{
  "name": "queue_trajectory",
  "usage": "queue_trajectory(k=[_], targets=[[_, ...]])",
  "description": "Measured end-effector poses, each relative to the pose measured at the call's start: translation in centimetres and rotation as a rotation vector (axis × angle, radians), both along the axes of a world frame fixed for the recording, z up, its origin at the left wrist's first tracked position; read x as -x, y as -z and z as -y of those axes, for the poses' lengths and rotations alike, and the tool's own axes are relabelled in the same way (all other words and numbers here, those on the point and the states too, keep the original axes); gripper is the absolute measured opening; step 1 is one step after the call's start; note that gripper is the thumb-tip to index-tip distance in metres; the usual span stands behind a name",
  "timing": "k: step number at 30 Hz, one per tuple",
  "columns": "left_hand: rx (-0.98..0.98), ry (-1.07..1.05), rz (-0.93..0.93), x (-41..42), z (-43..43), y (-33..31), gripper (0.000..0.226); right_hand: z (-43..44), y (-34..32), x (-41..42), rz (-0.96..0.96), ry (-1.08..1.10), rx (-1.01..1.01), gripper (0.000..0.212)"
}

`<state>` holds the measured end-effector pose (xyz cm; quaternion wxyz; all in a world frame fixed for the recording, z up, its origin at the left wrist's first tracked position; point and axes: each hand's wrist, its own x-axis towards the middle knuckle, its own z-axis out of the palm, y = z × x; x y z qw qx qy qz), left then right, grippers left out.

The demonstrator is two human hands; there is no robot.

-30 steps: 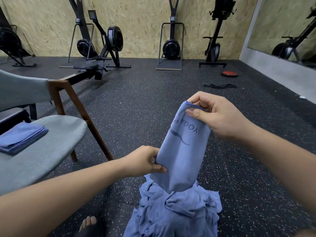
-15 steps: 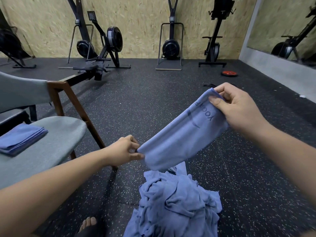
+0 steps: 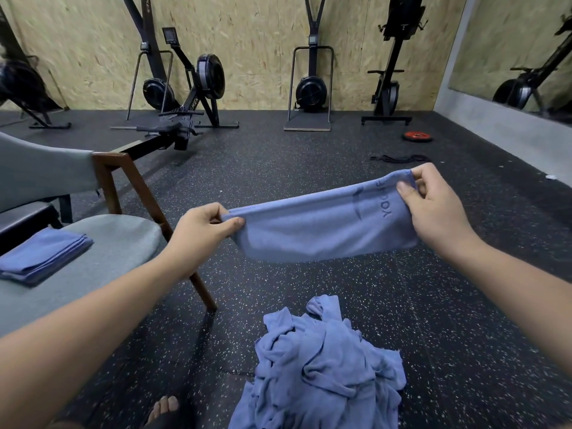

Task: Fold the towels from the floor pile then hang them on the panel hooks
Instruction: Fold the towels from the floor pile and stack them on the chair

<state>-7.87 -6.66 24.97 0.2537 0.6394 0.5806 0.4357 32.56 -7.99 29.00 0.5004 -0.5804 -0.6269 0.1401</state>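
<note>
Stretching almost level in the air, a folded blue towel [image 3: 318,227] hangs above the pile of crumpled towels [image 3: 325,373] on the speckled floor [image 3: 309,168]. The left hand [image 3: 201,233] pinches one end between thumb and fingers. The right hand [image 3: 433,209] grips the higher end, by the printed lettering. Left of the pile stands a grey chair [image 3: 117,239], with a stack of folded towels [image 3: 43,255] on its seat.

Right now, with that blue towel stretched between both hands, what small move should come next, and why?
Probably bring the right hand across to the left hand, folding the towel in half. Each hand pinches one end of a long strip, seemingly longer than the folded towels on the chair.
</note>
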Motion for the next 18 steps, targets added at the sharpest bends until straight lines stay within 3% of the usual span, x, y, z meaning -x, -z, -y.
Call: queue_trajectory(k=[3, 6, 9, 11, 14, 18], targets=[[-0.019, 0.024, 0.207, -0.6, 0.2, -0.7, 0.028, 0.1, 0.1, 0.4, -0.011, 0.019, 0.003, 0.006], [0.071, -0.015, 0.286, -0.9, 0.3, -1.0, 0.038, 0.1, 0.1, 0.7, -0.007, 0.037, 0.018, 0.009], [0.173, 0.012, 0.415, -1.3, 0.2, -0.7, 0.012, 0.2, 0.0, 0.9, 0.005, 0.054, 0.037, 0.009], [0.221, 0.017, 0.483, -1.6, 0.3, -0.4, 0.016, 0.2, 0.1, 1.1, -0.015, 0.066, 0.047, 0.009], [0.201, 0.058, 0.463, -2.2, 0.6, -0.2, 0.020, 0.4, 0.4, 2.0, -0.051, 0.066, 0.071, 0.009], [0.093, 0.104, 0.260, -4.4, 1.9, -0.9, 0.019, 0.8, 1.0, 4.0, -0.041, 0.003, 0.103, 0.007]])
